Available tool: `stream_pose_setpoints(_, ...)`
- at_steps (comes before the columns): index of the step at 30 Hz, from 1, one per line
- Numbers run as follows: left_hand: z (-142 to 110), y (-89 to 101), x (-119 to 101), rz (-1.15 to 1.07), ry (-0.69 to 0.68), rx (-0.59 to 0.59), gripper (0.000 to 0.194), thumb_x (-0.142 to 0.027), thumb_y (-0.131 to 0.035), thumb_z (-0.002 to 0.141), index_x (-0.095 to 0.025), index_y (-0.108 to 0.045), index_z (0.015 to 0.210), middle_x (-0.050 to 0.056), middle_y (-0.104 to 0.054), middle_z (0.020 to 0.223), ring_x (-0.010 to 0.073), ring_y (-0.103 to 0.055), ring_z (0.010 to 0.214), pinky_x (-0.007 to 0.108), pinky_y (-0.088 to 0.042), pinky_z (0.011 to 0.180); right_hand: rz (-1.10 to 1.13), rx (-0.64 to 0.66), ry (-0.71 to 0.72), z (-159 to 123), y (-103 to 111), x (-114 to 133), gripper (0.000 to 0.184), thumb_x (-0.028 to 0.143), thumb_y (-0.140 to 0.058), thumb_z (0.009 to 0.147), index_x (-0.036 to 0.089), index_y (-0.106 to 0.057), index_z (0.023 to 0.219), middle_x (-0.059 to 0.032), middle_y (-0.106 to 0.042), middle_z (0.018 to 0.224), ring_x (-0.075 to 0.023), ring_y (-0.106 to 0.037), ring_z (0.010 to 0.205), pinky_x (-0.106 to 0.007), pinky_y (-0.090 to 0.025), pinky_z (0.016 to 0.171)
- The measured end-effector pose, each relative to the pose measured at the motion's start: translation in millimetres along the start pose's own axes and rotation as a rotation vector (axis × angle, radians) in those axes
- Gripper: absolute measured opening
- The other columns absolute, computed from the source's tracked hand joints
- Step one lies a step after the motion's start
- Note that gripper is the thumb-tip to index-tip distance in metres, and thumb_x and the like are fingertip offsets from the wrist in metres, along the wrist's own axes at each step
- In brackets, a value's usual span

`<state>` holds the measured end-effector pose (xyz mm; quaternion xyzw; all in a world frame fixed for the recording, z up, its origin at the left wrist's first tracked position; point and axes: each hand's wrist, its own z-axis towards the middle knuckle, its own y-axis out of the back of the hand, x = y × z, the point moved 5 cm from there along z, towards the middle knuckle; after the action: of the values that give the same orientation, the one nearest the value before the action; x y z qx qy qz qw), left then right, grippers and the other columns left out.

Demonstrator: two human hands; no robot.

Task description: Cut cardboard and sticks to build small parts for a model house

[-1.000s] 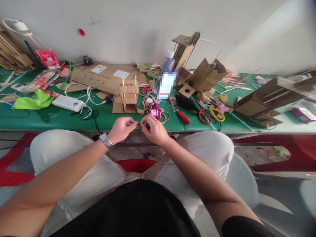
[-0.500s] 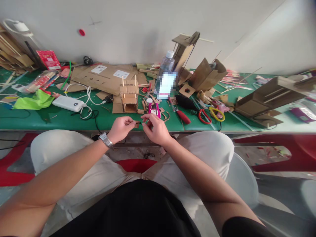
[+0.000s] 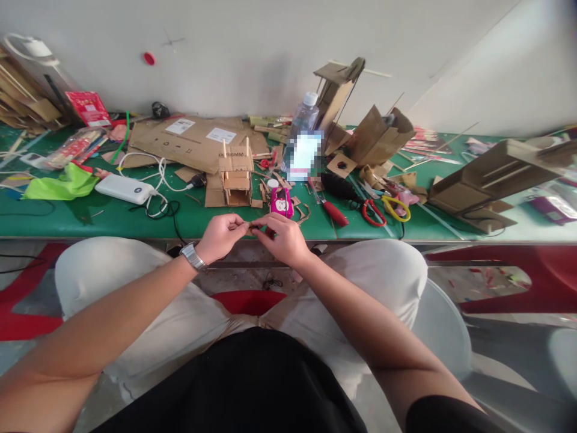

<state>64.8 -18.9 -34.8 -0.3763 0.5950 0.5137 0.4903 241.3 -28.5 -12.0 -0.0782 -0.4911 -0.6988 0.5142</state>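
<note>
Over the front edge of the green table (image 3: 112, 224), my two hands meet at the fingertips. My left hand (image 3: 222, 234), below a metal wristwatch (image 3: 193, 257), pinches a small brown piece (image 3: 251, 228), mostly hidden by the fingers. My right hand (image 3: 285, 239) has thumb and forefinger pinched at the dark end of that piece; exactly what it grips is too small to make out. Just beyond the hands stand a small cardboard frame (image 3: 237, 180) with wooden sticks and a pink case (image 3: 282, 203) with a cartoon face.
A white power bank (image 3: 124, 189) with cables lies to the left, near a green cloth (image 3: 61, 183). To the right are a red-handled screwdriver (image 3: 334, 213), scissors (image 3: 373, 211), and cardboard structures (image 3: 487, 183). Behind stand a plastic bottle (image 3: 306, 114) and a lit screen (image 3: 304, 157).
My right hand has moved slightly left and down, its fingers closing onto the dark end of the piece. My left hand has hardly moved.
</note>
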Motion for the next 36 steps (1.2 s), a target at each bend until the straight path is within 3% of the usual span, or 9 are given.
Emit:
stream_pose_setpoints(13,-0.4,-0.8,-1.0,-0.013,0.018,0.009,0.026,-0.040,-0.070,0.084,-0.017,-0.064,0.076,-0.005,-0.048,0.051,0.0084,-0.035,0.045,0.022,-0.026,0.045,-0.066,-0.005,0.024,-0.5,-0.1,2.0,0.018,0.022,-0.061,0.103,0.020,-0.078,0.109,-0.0081,-0.077,0.104,-0.0187,-0.073,0.093,-0.029,-0.057,0.081)
stream_pose_setpoints(36,-0.3,0.8,-3.8,0.007,0.007,-0.023,0.026,-0.041,-0.072,0.082,-0.017,-0.064,0.075,-0.003,-0.053,0.052,0.0098,-0.041,0.048,0.022,-0.030,0.047,-0.057,0.006,0.006,0.9,-0.2,0.6,0.012,0.021,-0.060,0.101,0.018,-0.071,0.097,-0.0064,-0.072,0.093,-0.0149,-0.063,0.074,-0.027,-0.050,0.068)
